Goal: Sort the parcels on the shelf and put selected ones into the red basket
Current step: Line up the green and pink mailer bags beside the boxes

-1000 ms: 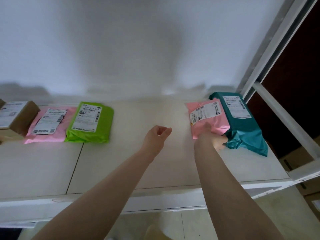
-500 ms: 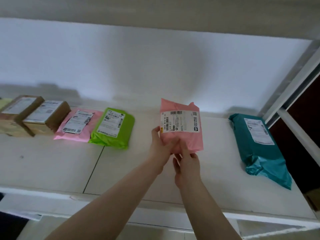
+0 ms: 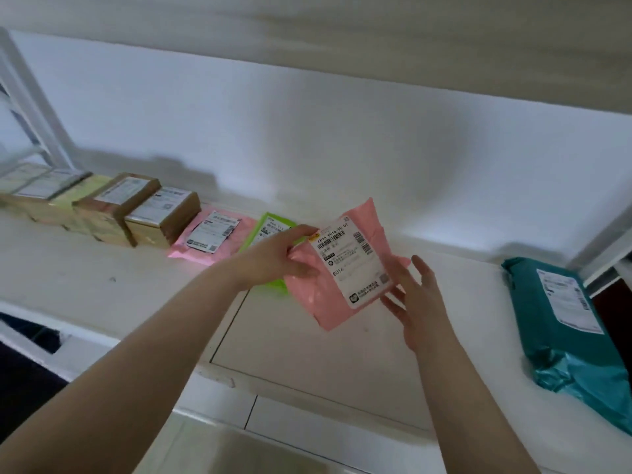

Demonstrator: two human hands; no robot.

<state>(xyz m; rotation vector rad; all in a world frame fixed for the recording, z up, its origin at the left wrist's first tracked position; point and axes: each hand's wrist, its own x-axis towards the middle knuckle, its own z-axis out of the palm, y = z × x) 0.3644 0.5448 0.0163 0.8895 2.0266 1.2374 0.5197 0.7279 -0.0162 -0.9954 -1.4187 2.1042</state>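
Note:
A pink parcel (image 3: 328, 295) with a white label hangs tilted above the white shelf (image 3: 102, 289). My left hand (image 3: 277, 254) grips its upper left edge. My right hand (image 3: 415, 295) is at the parcel's lower right corner with fingers spread, touching or just off it. Behind my left hand lies a green parcel (image 3: 270, 227), partly hidden. Left of that a second pink parcel (image 3: 212, 236) lies flat. A teal parcel (image 3: 567, 330) lies at the right end of the shelf. No red basket is in view.
Several brown cardboard boxes (image 3: 136, 210) stand in a row along the back left of the shelf. A white wall rises behind. Shelf posts stand at far left (image 3: 30, 107) and far right. The shelf's front edge (image 3: 219, 378) is chipped.
The pink parcel has gone from lying beside the teal parcel to being held up and carried left. My left hand now grips it and my right hand has opened at its corner.

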